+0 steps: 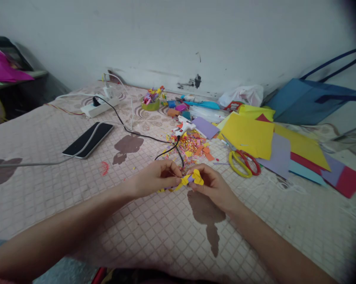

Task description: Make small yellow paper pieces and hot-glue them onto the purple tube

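Note:
Between my two hands is a small yellow and purple paper craft piece (184, 181), with petal-like yellow bits at its right end. My left hand (157, 178) pinches its left part between thumb and fingers. With thumb and fingertips, my right hand (215, 185) grips the piece near the yellow petals. The piece is held just above the patterned tablecloth (154, 232). Just beyond my hands lies a white glue gun (184, 127) with a black cord, beside a heap of colourful paper scraps (192, 144).
Scissors (244, 163) with yellow and red handles lie right, by sheets of coloured paper (249, 134). A phone (88, 140) and a power strip (99, 107) are left, with cables across the cloth. A blue bag (311, 100) stands back right; a green bowl (150, 105) holds paper pieces.

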Motion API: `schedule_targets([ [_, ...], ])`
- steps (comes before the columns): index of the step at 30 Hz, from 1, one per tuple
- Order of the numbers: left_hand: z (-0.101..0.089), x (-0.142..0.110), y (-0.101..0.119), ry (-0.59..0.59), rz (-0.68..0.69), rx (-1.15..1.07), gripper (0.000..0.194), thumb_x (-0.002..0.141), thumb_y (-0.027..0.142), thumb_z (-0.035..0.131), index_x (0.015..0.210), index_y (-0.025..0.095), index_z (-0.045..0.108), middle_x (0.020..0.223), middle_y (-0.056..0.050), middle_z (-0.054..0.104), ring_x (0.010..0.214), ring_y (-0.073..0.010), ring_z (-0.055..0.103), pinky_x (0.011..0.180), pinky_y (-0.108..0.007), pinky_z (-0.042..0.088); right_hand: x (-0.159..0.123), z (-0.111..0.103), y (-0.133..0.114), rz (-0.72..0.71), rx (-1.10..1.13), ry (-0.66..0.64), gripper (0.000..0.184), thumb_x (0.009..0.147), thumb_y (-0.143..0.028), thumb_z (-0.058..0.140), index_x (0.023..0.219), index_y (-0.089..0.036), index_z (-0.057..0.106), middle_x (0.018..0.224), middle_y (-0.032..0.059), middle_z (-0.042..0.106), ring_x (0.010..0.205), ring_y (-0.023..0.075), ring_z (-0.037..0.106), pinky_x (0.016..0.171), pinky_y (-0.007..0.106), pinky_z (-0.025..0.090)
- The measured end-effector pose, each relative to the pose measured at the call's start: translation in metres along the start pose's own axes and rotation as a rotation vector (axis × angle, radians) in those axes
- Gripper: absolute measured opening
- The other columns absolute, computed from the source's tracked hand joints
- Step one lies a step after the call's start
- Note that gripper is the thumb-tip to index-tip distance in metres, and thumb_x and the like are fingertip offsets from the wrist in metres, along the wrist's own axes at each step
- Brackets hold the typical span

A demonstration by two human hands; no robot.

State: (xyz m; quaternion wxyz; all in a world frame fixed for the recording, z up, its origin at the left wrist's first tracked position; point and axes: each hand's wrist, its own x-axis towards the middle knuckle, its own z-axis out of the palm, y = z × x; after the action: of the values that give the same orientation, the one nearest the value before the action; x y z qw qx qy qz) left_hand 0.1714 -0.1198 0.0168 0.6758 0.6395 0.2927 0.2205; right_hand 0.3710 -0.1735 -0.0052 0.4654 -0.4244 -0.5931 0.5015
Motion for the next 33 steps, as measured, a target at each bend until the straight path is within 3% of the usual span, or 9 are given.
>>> schedule_targets([
  [6,0.000,-0.001,0.004,-0.013,-0.063,-0.056,0.015,0.073,0.025,0.067,0.078,0.014,0.056,0.069,0.001,0.060,0.060,-0.0070,0.053,0.057,-0.020,0.042,-0.001,0.002,0.001,0.068,0.071,0.011,0.021,0.072,-0.029,0.073,0.089,-0.026,0.061,0.088,0.0007,0.058,0.082,0.0161,0.054,0.070,0.029,0.045],
  [11,0.000,-0.001,0.009,0.086,-0.073,-0.116,0.016,0.074,0.024,0.066,0.080,0.014,0.054,0.070,0.001,0.060,0.058,-0.0062,0.053,0.054,-0.019,0.041,-0.001,0.003,0.005,0.130,0.201,0.014,0.030,0.076,-0.031,0.070,0.102,-0.027,0.056,0.089,0.0002,0.060,0.072,0.0132,0.056,0.060,0.025,0.044],
  [15,0.000,-0.003,0.013,0.188,0.092,0.049,0.016,0.076,0.026,0.064,0.080,0.015,0.053,0.072,-0.001,0.060,0.061,-0.0085,0.054,0.055,-0.020,0.042,0.000,0.001,0.006,0.137,0.196,0.102,0.025,0.081,-0.035,0.064,0.102,-0.024,0.056,0.088,0.0011,0.061,0.067,0.0123,0.056,0.059,0.025,0.045],
  [20,0.003,-0.010,0.018,0.403,0.394,0.512,0.005,0.081,0.020,0.055,0.085,0.017,0.057,0.096,-0.007,0.064,0.084,-0.0149,0.060,0.069,-0.026,0.048,0.001,-0.001,0.007,0.123,0.168,0.180,0.015,0.082,-0.035,0.061,0.092,-0.023,0.061,0.087,0.0008,0.062,0.063,0.0111,0.054,0.058,0.025,0.045],
  [25,0.002,-0.013,0.019,0.469,0.577,0.714,0.007,0.084,0.016,0.052,0.085,0.019,0.058,0.103,-0.008,0.065,0.096,-0.0169,0.059,0.082,-0.031,0.049,0.001,-0.004,0.007,0.100,0.076,0.198,0.015,0.083,-0.036,0.061,0.089,-0.023,0.063,0.083,0.0006,0.062,0.062,0.0119,0.053,0.057,0.026,0.044],
  [29,-0.003,-0.009,0.017,0.498,0.548,0.646,0.005,0.083,0.018,0.054,0.084,0.018,0.058,0.101,-0.008,0.065,0.096,-0.0165,0.060,0.080,-0.029,0.049,0.005,-0.006,0.005,0.040,-0.008,0.203,0.013,0.084,-0.034,0.059,0.083,-0.021,0.063,0.074,0.0001,0.060,0.060,0.0122,0.052,0.056,0.026,0.043],
  [33,-0.009,-0.002,0.016,0.495,0.388,0.335,0.008,0.080,0.022,0.059,0.083,0.016,0.057,0.089,-0.006,0.064,0.080,-0.0132,0.059,0.069,-0.025,0.048,0.012,0.003,-0.001,0.011,-0.087,0.151,0.013,0.084,-0.033,0.058,0.082,-0.021,0.062,0.075,0.0006,0.061,0.058,0.0120,0.052,0.055,0.026,0.042],
])
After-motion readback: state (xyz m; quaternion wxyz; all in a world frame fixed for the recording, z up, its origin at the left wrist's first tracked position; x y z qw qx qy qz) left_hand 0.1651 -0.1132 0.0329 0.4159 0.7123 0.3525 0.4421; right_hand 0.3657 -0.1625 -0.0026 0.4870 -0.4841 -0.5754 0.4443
